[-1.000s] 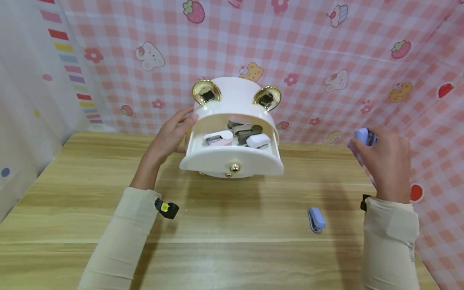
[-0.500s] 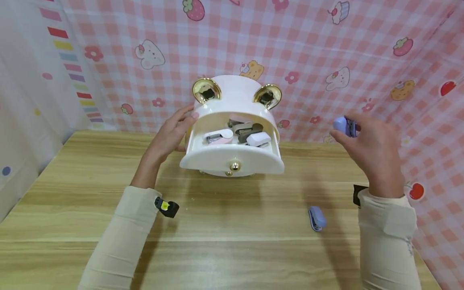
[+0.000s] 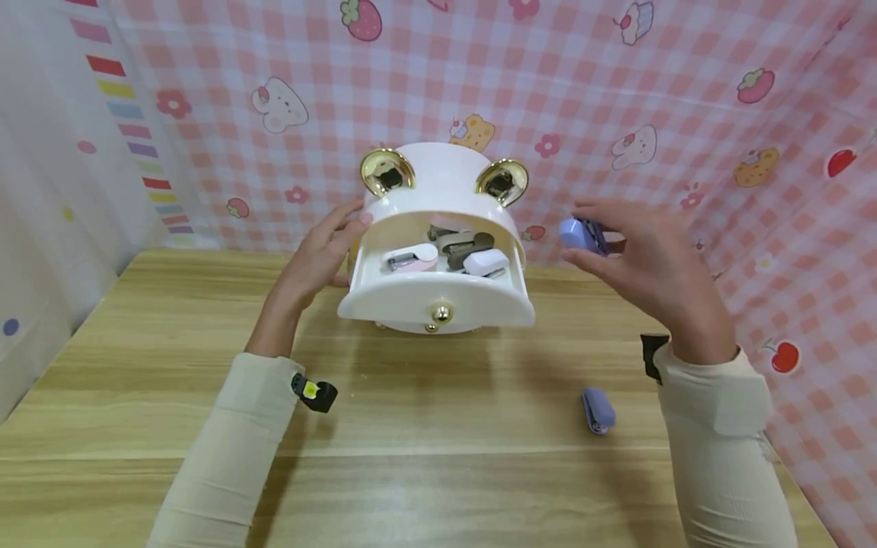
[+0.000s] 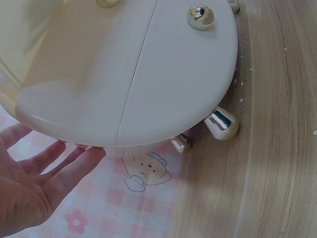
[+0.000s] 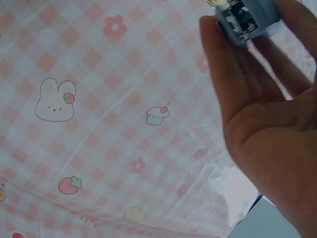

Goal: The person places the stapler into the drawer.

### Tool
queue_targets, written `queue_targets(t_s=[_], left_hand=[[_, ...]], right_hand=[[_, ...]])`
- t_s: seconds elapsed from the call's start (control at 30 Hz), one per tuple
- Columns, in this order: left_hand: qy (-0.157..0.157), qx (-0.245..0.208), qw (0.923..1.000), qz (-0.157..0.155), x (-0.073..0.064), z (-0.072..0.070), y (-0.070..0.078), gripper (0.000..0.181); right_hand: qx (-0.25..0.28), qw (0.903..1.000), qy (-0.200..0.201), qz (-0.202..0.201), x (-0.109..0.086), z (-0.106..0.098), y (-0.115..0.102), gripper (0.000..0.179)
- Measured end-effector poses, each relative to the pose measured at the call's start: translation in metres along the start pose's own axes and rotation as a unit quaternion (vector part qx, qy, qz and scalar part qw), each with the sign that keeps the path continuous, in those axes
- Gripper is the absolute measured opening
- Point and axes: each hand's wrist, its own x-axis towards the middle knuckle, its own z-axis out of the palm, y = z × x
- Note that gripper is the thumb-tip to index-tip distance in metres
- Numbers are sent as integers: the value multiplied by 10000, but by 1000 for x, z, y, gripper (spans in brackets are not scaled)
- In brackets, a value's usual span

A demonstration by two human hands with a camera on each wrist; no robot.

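Note:
A white storage box [image 3: 445,179] with two gold ears stands at the back of the table, its top drawer [image 3: 397,298] pulled out. In the drawer lie several small staplers, among them a white-and-pink stapler [image 3: 411,258], a dark grey stapler [image 3: 473,250] and a white stapler [image 3: 486,263]. My left hand [image 3: 318,255] rests its straight fingers against the box's left side; the left wrist view shows the fingertips [image 4: 94,154] at its curved edge. To the right of the box my right hand [image 3: 654,262] pinches a blue-purple stapler [image 3: 581,236] above the table, between thumb and fingers.
Another blue-purple stapler [image 3: 599,411] lies on the wooden table [image 3: 438,487], right of centre. Pink checked cloth [image 3: 582,91] hangs behind and on the right, and a pale curtain [image 3: 48,190] on the left. Small gold feet [image 4: 222,124] support the box.
My right hand has carried the blue-purple stapler leftward, from the right edge of the table to near the box. The left hand stays at the box's side.

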Motion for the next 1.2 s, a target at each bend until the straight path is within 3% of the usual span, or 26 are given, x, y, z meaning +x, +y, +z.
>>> queue_targets(t_s=[0.2, 0.47, 0.83, 1.2], left_hand=[[-71, -50, 10000, 8, -2, 0, 1, 70], [-31, -43, 10000, 31, -3, 0, -1, 70], [26, -51, 10000, 60, -2, 3, -3, 72], [5, -52, 9999, 116, -2, 4, -2, 72]], right_hand=[[69, 9918, -376, -1216, 7, 10, -4, 50], [176, 9802, -678, -1854, 16, 26, -10, 50], [407, 9726, -1519, -1711, 24, 37, -11, 46], [695, 9643, -2023, -1559, 27, 37, -8, 52]])
